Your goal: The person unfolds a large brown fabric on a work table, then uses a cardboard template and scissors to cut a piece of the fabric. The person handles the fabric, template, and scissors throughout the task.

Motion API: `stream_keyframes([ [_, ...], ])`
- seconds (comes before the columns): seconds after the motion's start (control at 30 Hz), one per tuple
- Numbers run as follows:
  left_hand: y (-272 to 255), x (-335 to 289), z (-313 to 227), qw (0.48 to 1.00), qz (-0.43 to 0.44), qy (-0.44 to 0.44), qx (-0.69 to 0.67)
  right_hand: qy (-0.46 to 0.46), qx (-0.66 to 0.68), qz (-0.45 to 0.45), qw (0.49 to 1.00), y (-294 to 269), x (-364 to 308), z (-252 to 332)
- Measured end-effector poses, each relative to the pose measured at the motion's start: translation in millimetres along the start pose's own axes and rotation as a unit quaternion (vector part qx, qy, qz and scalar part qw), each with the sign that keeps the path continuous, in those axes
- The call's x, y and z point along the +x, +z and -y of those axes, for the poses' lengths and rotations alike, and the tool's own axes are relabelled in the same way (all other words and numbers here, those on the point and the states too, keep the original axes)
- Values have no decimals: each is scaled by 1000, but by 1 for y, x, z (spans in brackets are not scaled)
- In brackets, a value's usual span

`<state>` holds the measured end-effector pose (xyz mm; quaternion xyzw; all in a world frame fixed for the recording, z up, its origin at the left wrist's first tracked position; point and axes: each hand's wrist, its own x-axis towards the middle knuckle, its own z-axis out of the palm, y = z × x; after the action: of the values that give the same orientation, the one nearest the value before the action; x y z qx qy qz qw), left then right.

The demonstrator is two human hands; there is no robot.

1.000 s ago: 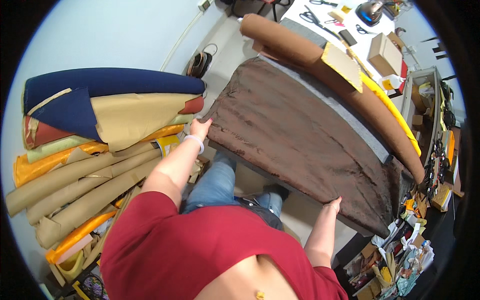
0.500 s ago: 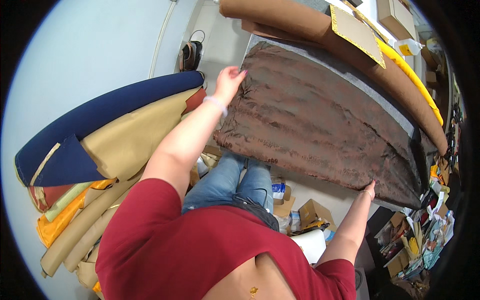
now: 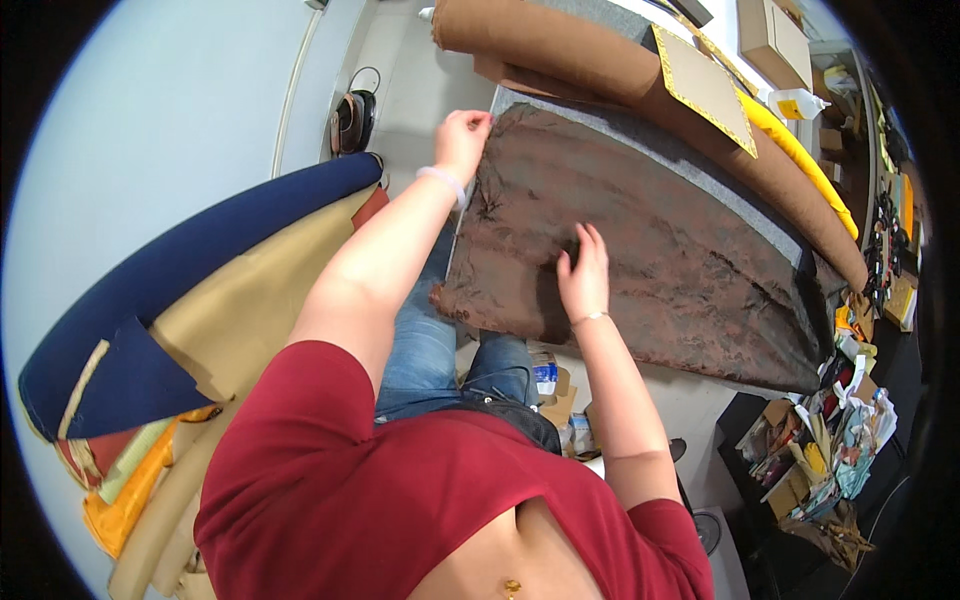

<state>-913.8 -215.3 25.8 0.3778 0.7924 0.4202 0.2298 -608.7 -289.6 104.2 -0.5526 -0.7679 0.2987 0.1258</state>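
Observation:
A dark brown patterned fabric [image 3: 640, 240] lies rumpled across a table, its near edge hanging at the front. At the table's far left corner is my left hand [image 3: 463, 145], its fingers curled together beside the fabric's edge. What those fingers hold, if anything, is too small to make out. My right hand [image 3: 586, 278] is over the fabric's left-middle part, thumb and fingers apart with nothing between them; whether it touches the cloth is hard to tell.
A large brown fabric roll [image 3: 600, 60] and a yellow roll [image 3: 800, 160] lie along the table's back, with a bordered board [image 3: 705, 90] on top. Blue and tan rolls [image 3: 200, 250] lean at left. A box of scraps [image 3: 820, 450] stands at right.
My right hand has left the fabric's right front edge and come left over its middle. My left hand stays near the far left corner, its fingers drawn in. My body has shifted slightly.

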Motion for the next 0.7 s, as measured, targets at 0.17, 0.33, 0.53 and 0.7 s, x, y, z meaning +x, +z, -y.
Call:
stream_keyframes([
  [0.17, 10, -5, -3, 990, 104, -72, -62, 47, 137, -63, 987, 63, 86, 52],
  [0.33, -1, -1, -17, 959, 234, -117, -109, 290, 336, -171, 880, 83, 154, 64],
  [0.53, -36, -13, -36, 934, 254, 249, -19, 447, 438, -130, 769, 38, 154, 90],
  [0.7, -41, -19, -37, 895, 293, 337, -12, 494, 452, -74, 739, 20, 138, 100],
])
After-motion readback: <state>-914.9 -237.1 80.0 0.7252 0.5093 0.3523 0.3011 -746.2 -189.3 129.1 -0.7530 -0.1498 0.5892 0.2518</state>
